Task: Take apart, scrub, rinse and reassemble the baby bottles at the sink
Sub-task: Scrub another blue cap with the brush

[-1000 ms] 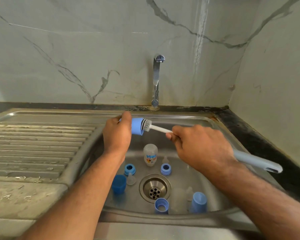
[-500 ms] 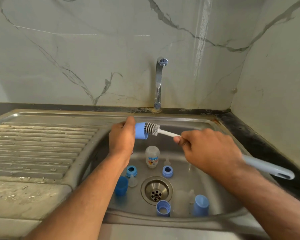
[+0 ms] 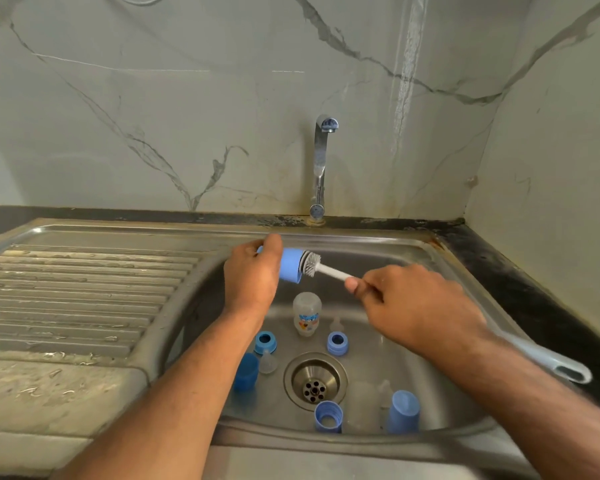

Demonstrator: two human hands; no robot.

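My left hand [image 3: 252, 275] grips a light blue bottle cap [image 3: 291, 265] sideways above the sink basin [image 3: 440, 268], its open mouth facing right. My right hand [image 3: 413, 306] holds the bottle brush [image 3: 329, 271] by its shaft; the bristle head sits at the cap's mouth, partly inside. The brush's grey handle [image 3: 548, 363] sticks out past my right wrist. A clear baby bottle [image 3: 306, 314] with a printed label lies on the basin floor behind the drain [image 3: 315, 381].
Around the drain lie blue screw rings [image 3: 265, 342] [image 3: 337, 342] [image 3: 328, 415], blue caps [image 3: 246, 371] [image 3: 403, 411], clear teats [image 3: 268, 362] and another clear bottle [image 3: 362, 407]. The tap [image 3: 321, 164] stands behind the basin, no water running. A ribbed drainboard [image 3: 84, 299] lies left.
The brush head has slid out of the cap to its mouth. Both hands hold their grips; the view has tilted up slightly.
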